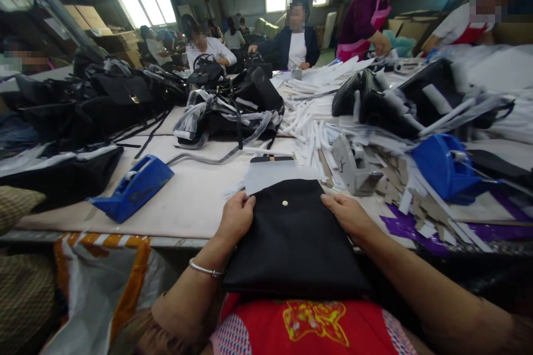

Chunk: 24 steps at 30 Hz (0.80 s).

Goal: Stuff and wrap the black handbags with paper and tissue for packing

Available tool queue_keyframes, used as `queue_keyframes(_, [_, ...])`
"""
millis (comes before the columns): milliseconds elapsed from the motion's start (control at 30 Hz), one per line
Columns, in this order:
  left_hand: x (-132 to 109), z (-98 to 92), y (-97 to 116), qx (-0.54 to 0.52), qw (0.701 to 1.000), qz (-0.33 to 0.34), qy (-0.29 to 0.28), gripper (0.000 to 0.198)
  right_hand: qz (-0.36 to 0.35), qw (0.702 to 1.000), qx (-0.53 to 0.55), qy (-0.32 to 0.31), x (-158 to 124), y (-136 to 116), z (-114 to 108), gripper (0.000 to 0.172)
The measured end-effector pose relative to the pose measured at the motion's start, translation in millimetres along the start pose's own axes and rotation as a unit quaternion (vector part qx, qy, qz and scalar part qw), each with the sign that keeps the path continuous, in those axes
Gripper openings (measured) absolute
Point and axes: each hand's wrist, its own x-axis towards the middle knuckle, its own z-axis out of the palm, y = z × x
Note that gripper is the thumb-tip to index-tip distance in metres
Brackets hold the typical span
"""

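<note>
A flat black bag [295, 244] with a small round metal stud near its top edge lies across the table's front edge and reaches my red apron [266, 324]. My left hand [236, 215] pinches its upper left corner, thumb on top. At the upper right corner, my right hand [347, 215] grips it in the same way. Just beyond the bag, a white sheet [275, 175] rests on the table, partly covered by it. Behind that sheet lies a black piece with a gold clasp [272, 158].
Blue tape dispensers stand at left [139, 186] and right [445, 166], with a grey dispenser [353, 169] between. Black bags [100, 100] are piled left. White paper strips [308, 122] cover the middle. A plastic sack [95, 283] hangs at the front edge. Several people work across the table.
</note>
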Motion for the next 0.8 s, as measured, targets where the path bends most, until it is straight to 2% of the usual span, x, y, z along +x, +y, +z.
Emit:
queue_keyframes(67, [-3,0.0,-2,0.011,1.0,-0.015,0.011,0.025,0.017,1.0,0.011,0.02,2,2,1,0.039])
queue_keyframes(133, [-7,-1.0,-5,0.024,0.999,-0.013,0.02,0.027,0.003,0.999,-0.013,0.045,4,3,1,0.039])
queue_keyframes(233, [-11,-3.4,-9,0.069,0.997,-0.002,0.018,0.028,-0.043,0.992,-0.093,0.072,9,4,0,0.032])
queue_keyframes(300, [-10,-4.8,-9,0.128,0.992,0.001,-0.015,0.028,-0.082,0.977,-0.177,0.081,12,5,-1,0.027])
queue_keyframes(400, [-3,-5.8,0,0.253,0.965,0.012,-0.074,0.028,-0.149,0.939,-0.297,0.087,13,4,1,0.022])
queue_keyframes(533, [12,-1.4,25,0.356,0.93,0.004,-0.09,0.043,-0.181,0.912,-0.359,0.084,7,-1,4,0.02])
queue_keyframes(667, [22,10.8,43,0.377,0.923,-0.01,-0.08,0.064,-0.183,0.896,-0.396,0.085,-1,-4,9,0.021])
queue_keyframes(800, [24,22.4,39,0.362,0.93,-0.003,-0.059,0.064,-0.205,0.878,-0.423,0.09,-5,-4,14,0.022])
